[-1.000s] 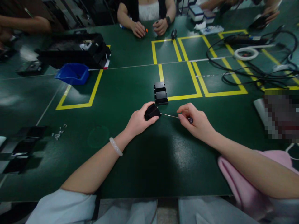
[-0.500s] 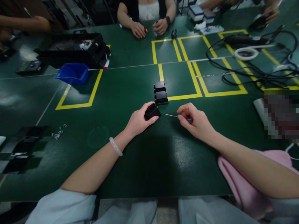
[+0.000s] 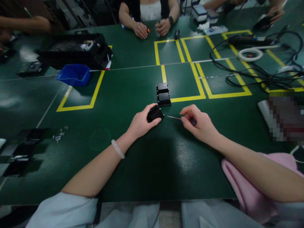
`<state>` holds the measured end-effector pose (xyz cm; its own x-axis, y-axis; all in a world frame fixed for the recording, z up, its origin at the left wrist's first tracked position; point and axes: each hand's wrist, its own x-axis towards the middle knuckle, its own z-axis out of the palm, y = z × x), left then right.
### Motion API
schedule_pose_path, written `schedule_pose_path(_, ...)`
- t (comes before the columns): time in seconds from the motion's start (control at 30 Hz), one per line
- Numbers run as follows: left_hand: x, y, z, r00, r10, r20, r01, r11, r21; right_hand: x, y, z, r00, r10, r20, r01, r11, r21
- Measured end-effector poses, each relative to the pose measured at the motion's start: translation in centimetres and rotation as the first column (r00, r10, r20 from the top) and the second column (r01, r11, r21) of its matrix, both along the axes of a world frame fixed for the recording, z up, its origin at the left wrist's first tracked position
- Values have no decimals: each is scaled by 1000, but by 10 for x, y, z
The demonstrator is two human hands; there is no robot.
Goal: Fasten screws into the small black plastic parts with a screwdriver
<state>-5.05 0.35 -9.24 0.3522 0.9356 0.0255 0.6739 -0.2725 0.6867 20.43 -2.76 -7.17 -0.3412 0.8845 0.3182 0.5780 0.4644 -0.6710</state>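
Observation:
My left hand [image 3: 143, 121] is closed around a small black box-shaped part [image 3: 155, 114] on the green table. In my right hand [image 3: 197, 123] is a screwdriver [image 3: 173, 117], its dark handle partly hidden by the fingers. The thin metal shaft points left, and its tip meets a small screw on the right side of the black part. Just beyond, two similar black parts [image 3: 163, 95] stand in a row with small screws along their sides. A loose pile of small screws [image 3: 59, 135] lies to the left.
Several blurred black pieces [image 3: 27, 144] lie at the left. Farther back are a blue bin [image 3: 74, 75] and a black tray [image 3: 71, 50]. Black cables [image 3: 256, 74] and a pink cloth [image 3: 244, 183] occupy the right. Across the table rest another person's hands [image 3: 141, 30].
The screwdriver handle looks slightly turned in my right hand. Both hands and the black part keep the same place.

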Motion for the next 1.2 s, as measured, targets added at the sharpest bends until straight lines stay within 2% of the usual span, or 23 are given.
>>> schedule_pose_path(0.37, 0, 0, 1, 1000, 7, -18, -8, 1000, -12, 0, 0, 1, 1000, 16, -2, -16, 997, -78)
schedule_pose_path(0.6, -2, 0, -2, 1000, 3, -12, -3, 1000, -16, -1, 0, 2, 1000, 4, 6, -4, 999, -36)
schedule_pose_path(0.83, -2, 0, 0, 1000, -8, -12, 7, 1000, -13, -1, -1, 4, 1000, 18, -16, -20, 994, -109)
schedule_pose_path(1.07, -1, 0, 1, 1000, 3, -14, -3, 1000, -14, -1, 0, 0, 1000, 6, 11, -6, 999, -39)
schedule_pose_path(1.2, -2, 0, 1, 1000, -2, -15, 2, 1000, -14, -1, 0, 1, 1000, -4, 5, 4, 999, -52)
